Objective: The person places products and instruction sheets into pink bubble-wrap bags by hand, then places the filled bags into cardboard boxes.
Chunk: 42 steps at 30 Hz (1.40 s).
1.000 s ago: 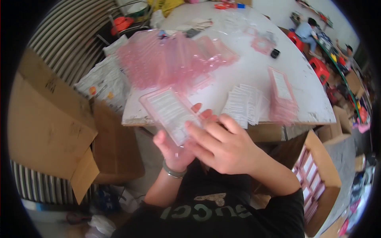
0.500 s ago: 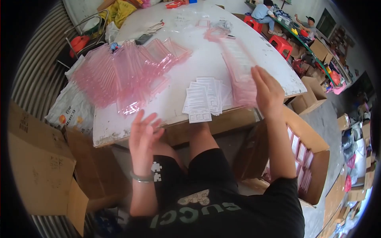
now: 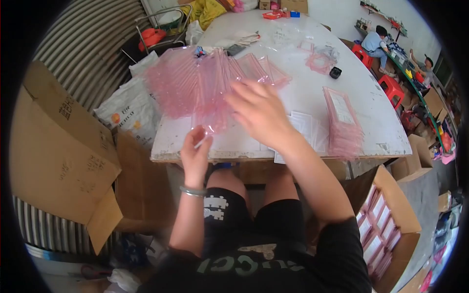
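Observation:
My left hand [image 3: 195, 151] is at the table's front edge, thumb and fingers pinched on the near end of a clear pink plastic pouch [image 3: 209, 115]. That pouch lies at the front of a fanned pile of pink pouches [image 3: 171, 85]. My right hand [image 3: 259, 110], slightly blurred, reaches across over the pile's right side, fingers stretched out with no visible object in them. Beneath my right forearm, partly hidden, are printed white cards [image 3: 305, 124]. Further right lies a stack of pink pouches [image 3: 344, 124], the top one with a white card inside.
An open carton [image 3: 398, 215] of filled pouches stands on the floor to the right. Large cardboard boxes [image 3: 63, 146] are at the left. A small black object [image 3: 335, 73] lies on the white table [image 3: 288, 44]. Two people sit at a bench at the far right.
My right hand has left the stack at the right and crossed left to the pouch pile. My left hand has closed on a pouch's near end. The view has turned left.

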Each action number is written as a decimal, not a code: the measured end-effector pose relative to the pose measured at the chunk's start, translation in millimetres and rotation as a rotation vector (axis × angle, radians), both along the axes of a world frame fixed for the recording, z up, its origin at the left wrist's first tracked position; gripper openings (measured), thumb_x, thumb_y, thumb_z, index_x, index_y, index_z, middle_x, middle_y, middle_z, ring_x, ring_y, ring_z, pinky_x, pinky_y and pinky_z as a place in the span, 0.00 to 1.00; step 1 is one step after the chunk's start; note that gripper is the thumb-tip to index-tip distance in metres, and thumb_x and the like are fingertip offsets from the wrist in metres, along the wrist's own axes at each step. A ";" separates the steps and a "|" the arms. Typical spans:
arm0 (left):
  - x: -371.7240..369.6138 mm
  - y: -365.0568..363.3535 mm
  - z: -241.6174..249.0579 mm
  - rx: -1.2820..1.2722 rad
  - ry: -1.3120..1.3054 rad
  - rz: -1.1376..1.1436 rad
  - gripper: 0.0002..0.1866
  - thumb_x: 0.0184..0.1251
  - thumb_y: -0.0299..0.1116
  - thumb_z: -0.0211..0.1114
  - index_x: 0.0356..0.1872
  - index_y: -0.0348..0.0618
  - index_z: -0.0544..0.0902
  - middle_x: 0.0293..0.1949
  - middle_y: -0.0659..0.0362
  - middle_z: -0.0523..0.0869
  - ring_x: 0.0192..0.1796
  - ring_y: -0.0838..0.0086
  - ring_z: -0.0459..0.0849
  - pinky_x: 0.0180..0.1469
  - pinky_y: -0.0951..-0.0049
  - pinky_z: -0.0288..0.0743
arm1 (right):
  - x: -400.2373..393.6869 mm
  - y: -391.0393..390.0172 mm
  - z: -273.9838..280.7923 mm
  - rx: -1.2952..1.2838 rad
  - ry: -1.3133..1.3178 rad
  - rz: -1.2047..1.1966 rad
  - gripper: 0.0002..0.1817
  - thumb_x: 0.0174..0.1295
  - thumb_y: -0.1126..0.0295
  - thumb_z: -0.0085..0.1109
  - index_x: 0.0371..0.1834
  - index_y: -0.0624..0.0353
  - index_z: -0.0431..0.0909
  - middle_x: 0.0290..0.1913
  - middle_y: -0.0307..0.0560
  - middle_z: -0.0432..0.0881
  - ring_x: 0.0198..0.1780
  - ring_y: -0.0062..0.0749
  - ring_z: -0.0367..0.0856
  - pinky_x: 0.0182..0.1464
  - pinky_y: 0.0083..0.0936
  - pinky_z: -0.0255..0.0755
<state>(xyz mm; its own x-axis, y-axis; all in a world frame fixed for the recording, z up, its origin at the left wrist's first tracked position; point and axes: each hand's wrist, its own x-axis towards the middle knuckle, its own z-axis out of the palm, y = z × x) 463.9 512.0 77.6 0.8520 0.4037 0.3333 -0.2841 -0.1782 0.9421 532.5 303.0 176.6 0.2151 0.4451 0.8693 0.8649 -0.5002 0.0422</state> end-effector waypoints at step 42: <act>-74.6 -63.6 54.1 -1.412 -0.110 -0.717 0.52 0.65 0.68 0.59 0.74 0.32 0.56 0.67 0.47 0.68 0.76 0.49 0.62 0.77 0.51 0.60 | -119.1 35.6 -33.9 0.435 -0.087 0.015 0.15 0.44 0.75 0.68 0.38 0.66 0.85 0.39 0.50 0.83 0.38 0.42 0.80 0.39 0.33 0.68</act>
<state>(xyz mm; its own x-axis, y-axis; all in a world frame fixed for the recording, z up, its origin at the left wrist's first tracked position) 389.3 448.3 131.8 0.9918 -0.0293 0.1244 0.0042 0.9804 0.1970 413.4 338.6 142.7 0.1290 0.0366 0.9910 0.8746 -0.4751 -0.0963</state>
